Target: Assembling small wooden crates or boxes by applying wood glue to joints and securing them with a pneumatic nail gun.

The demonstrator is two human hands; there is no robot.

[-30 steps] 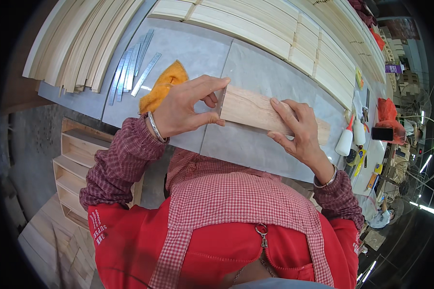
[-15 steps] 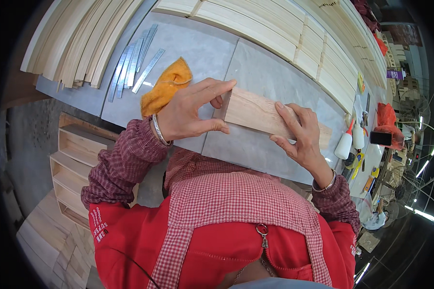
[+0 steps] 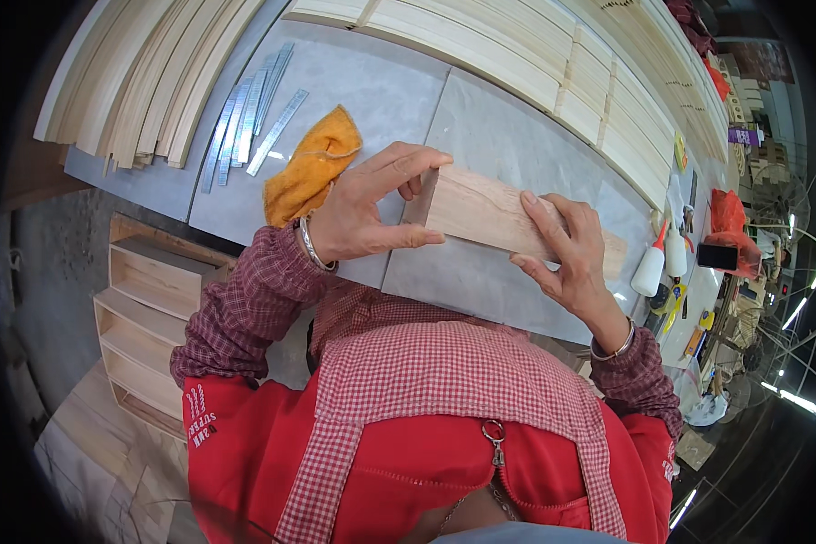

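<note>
A pale wooden board (image 3: 480, 210), short and flat, is tilted in front of me over the table. At its left end, my left hand (image 3: 372, 204) spans the width, with the forefinger at the upper corner and the thumb along the lower edge. My right hand (image 3: 567, 254) grips the board farther right, its fingers over the top face and its thumb at the near edge. Beyond the right hand, part of the board's right end shows. A crumpled orange cloth (image 3: 313, 168) lies just left of my left hand.
Several metal strips (image 3: 254, 118) lie at the table's left, beside stacked wood slats (image 3: 145, 82). Rows of long pale boards (image 3: 480, 54) line the far side. A white glue bottle (image 3: 648, 270) and a phone (image 3: 717, 257) are at right. Wooden drawer boxes (image 3: 150, 299) stand lower left.
My left hand has shifted slightly right, so its thumb and forefinger reach farther over the board's left end. My right hand keeps its grip, nearly unmoved.
</note>
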